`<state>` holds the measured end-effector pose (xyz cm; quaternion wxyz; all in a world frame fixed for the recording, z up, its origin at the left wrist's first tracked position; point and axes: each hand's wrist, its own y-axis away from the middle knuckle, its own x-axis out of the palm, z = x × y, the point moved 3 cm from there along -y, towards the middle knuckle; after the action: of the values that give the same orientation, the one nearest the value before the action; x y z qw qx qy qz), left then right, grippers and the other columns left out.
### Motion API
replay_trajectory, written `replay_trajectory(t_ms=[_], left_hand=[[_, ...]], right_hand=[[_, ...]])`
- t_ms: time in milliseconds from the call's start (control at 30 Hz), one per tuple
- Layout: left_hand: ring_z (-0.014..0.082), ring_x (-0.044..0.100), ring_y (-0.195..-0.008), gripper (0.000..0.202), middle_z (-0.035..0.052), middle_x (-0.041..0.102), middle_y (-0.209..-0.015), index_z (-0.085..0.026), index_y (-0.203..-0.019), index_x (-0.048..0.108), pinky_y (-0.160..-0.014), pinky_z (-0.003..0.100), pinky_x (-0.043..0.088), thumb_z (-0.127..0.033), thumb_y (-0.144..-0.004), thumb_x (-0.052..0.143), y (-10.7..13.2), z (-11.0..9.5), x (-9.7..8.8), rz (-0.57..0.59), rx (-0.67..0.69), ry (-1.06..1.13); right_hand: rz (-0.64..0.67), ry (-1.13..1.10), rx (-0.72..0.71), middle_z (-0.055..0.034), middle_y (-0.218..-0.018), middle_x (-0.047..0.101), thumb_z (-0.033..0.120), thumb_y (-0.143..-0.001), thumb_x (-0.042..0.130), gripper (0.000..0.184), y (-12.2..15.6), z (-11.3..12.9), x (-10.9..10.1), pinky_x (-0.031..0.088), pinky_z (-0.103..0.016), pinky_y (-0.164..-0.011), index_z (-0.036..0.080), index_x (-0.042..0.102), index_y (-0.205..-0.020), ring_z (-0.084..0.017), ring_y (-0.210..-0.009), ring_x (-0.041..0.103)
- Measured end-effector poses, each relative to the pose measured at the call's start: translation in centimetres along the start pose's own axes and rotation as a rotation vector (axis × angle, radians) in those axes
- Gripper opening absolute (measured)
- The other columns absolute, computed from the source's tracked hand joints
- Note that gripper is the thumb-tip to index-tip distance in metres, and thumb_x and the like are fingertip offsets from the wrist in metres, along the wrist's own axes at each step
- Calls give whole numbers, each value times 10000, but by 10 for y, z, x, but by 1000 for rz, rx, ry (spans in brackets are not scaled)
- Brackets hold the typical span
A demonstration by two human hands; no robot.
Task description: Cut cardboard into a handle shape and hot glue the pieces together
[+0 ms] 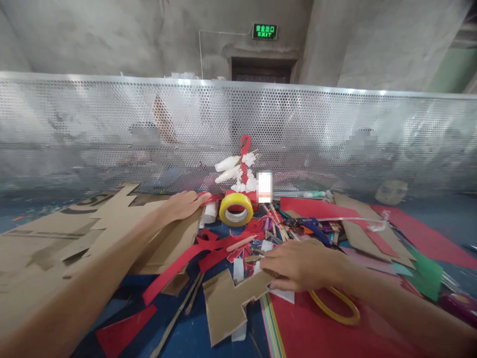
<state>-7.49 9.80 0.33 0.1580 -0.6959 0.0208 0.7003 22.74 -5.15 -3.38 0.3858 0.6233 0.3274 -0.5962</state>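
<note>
My left hand (184, 206) reaches to the back left of the table, fingers closed at a red paper strip (214, 200), above a folded cardboard sheet (175, 243). Low in the middle, my right hand (301, 263) has its thumb and fingers around the corner of a notched cardboard piece (231, 303); its fingertips are partly hidden among scraps. Between the hands stands a roll of tape with a yellow core (236, 198). Behind it rises a red paper stem (245, 166) with white petal-like pieces (229, 170). Long red strips (179, 266) lie in front.
A metal mesh partition (186, 129) borders the table's back. At right lie a blue glue gun (318, 231), red paper sheets (428, 233) and a cardboard piece (361, 238). Yellow scissor handles (337, 318) rest beside my right wrist. Large cut cardboard (48, 248) spreads at left.
</note>
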Motion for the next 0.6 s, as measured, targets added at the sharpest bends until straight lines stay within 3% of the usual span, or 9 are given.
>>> replay_trajectory(t_ms=[133,300,467,533,600], left_hand=[[374,690,-1073,794,207,755,-1052,-155,-948,721,-908,438,471,-631,-992,87,7,-17,-8,-7,-15,-65],[429,687,-1069,770,246,753,-1057,-134,-929,752,-904,500,470,-612,-992,151,12,-29,-26,-51,-104,-155],[414,692,-1054,734,236,756,-1064,-139,-970,753,-908,501,466,-605,-1000,187,13,-35,-22,-39,-68,-157],[395,691,-1057,706,220,756,-1069,-147,-995,747,-930,500,454,-593,-1010,200,15,-42,-16,-46,-17,-173],[380,688,-1060,679,202,756,-1061,-154,-1018,744,-934,493,449,-568,-1025,206,20,-53,-11,-51,59,-178]], right_hand=[[0,-5,14,-93,-1033,728,355,-959,621,231,1,0,1,470,-332,-715,186,639,-1116,-236,-897,678],[-4,-14,24,-117,-1149,695,377,-964,617,261,2,-2,3,491,-333,-749,177,647,-1128,-251,-970,670],[-55,-59,18,-128,-1125,677,446,-965,611,336,0,-2,1,504,-367,-821,164,667,-1138,-264,-1008,649],[-120,-107,25,-125,-1155,670,475,-989,568,398,-1,-1,-1,500,-383,-884,175,634,-1243,-262,-1054,636],[-191,-165,53,-133,-1304,624,477,-1019,511,491,-2,-2,-3,493,-398,-948,208,509,-1430,-257,-1139,616]])
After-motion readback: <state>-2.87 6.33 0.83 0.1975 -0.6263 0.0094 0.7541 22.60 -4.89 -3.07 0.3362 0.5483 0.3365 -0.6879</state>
